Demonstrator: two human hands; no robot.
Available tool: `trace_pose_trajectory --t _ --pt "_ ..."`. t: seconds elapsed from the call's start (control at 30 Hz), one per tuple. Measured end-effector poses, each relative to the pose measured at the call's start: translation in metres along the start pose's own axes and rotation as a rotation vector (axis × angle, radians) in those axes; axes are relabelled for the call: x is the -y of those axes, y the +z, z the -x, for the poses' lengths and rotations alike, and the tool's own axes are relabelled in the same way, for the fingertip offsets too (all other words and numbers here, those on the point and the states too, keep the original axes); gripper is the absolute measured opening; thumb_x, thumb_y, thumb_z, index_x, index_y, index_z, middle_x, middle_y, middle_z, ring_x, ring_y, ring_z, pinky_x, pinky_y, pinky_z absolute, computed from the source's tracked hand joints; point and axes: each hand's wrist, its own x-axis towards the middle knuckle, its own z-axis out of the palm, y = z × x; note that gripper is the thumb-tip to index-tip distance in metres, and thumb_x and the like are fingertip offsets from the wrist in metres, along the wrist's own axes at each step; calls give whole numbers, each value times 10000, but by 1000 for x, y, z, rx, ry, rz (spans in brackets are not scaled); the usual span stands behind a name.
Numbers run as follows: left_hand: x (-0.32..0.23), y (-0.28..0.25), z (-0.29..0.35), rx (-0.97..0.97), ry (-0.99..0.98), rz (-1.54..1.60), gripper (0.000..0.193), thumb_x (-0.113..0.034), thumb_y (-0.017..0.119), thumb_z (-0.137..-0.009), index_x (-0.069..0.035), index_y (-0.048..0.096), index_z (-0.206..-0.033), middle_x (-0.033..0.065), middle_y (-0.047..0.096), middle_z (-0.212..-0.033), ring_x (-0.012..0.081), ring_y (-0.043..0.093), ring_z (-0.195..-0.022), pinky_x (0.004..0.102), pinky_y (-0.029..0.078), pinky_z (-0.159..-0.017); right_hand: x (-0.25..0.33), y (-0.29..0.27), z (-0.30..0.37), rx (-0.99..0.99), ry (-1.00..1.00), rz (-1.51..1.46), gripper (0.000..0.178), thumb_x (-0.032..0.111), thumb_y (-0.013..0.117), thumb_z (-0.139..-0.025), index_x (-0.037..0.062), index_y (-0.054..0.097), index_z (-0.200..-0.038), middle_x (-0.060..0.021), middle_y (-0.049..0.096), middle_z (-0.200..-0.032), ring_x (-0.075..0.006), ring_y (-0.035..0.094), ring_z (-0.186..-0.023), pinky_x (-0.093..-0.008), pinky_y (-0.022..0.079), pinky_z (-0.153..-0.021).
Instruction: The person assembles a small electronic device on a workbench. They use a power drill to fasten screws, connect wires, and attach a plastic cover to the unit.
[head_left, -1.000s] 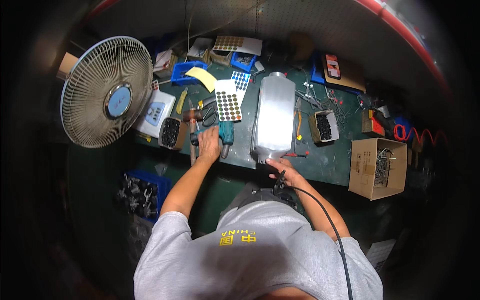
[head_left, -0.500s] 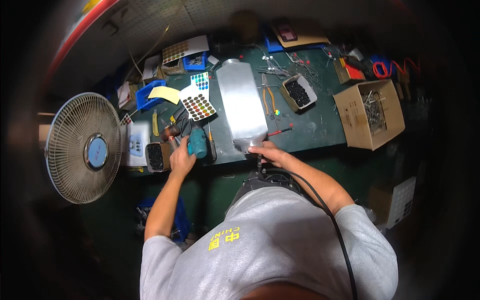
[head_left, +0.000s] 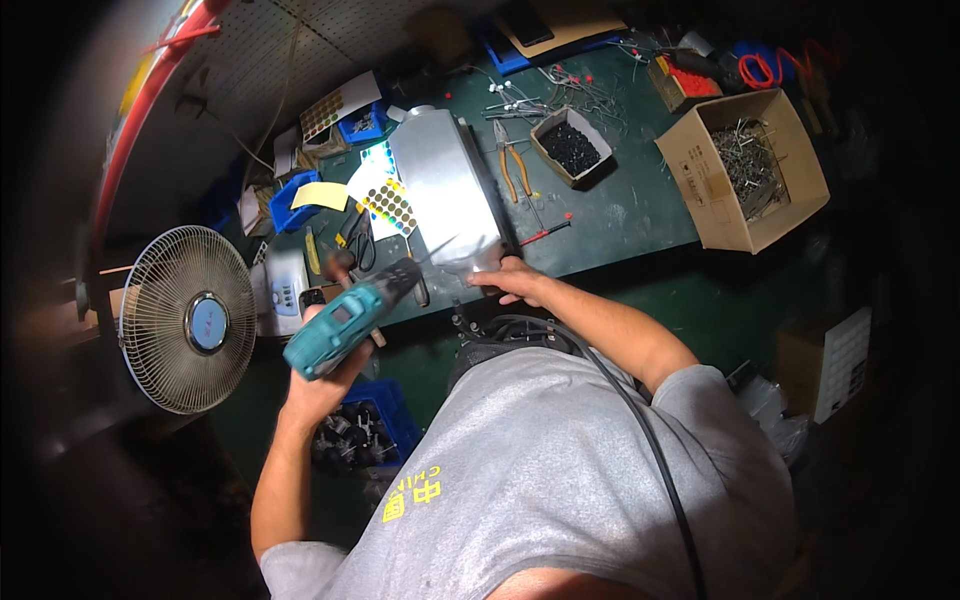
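My left hand (head_left: 325, 385) is closed around the grip of a teal power drill (head_left: 335, 330). The dark chuck points right and away, toward the near end of a silver metal canister (head_left: 450, 185). This canister lies lengthwise on the bench, with a short round neck at its far end. At the near end my right hand (head_left: 515, 280) grips its edge, thumb on top and fingers partly hidden below. A screwdriver (head_left: 420, 290) lies just left of the canister, partly behind the drill's front. I cannot make out the tip of the drill's bit.
A table fan (head_left: 205, 325) stands at the left. Sticker sheets (head_left: 390, 205), scissors (head_left: 360, 240) and blue bins (head_left: 290, 205) lie left of the canister. To its right are pliers (head_left: 515, 165), a box of black parts (head_left: 570, 145) and a carton of metal pieces (head_left: 745, 170).
The drill has come up off the bench toward me in my left hand, and its chuck has turned toward the canister. My right hand stays at the canister's near end.
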Motion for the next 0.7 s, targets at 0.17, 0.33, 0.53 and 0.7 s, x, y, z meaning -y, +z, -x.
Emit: trace_pose_trajectory --t 0.17,0.33,0.53,0.7 --pt "-24 31 -42 212 -111 -68 278 0 710 -858 -9 597 -1112 81 609 -1002 191 617 -911 326 507 -822 12 -4 13 12 -66 34 516 537 818 -773 72 676 -946 7 619 -850 -82 570 -779 -253 459 -582" --pt "-43 51 -69 320 -89 -335 273 -178 719 -858 -44 540 -1015 194 671 -810 457 660 -836 481 524 -723 -3 -4 2 -13 -101 -7 628 606 827 -696 78 725 -1022 -21 655 -875 -129 585 -748 -305 455 -591" --pt "-51 65 -85 375 -42 -519 338 -154 730 -828 -53 503 -1058 220 676 -803 461 664 -826 521 527 -706 6 -5 6 -36 -7 73 546 515 812 -756 52 676 -1011 -35 648 -936 -155 632 -847 -317 511 -650" --pt "-67 67 -102 430 -14 -589 362 -133 734 -810 -54 511 -1083 212 695 -825 438 683 -852 521 540 -721 -12 -5 -12 -68 -107 47 724 652 838 -628 2 714 -924 -88 665 -842 -183 626 -747 -325 482 -563"
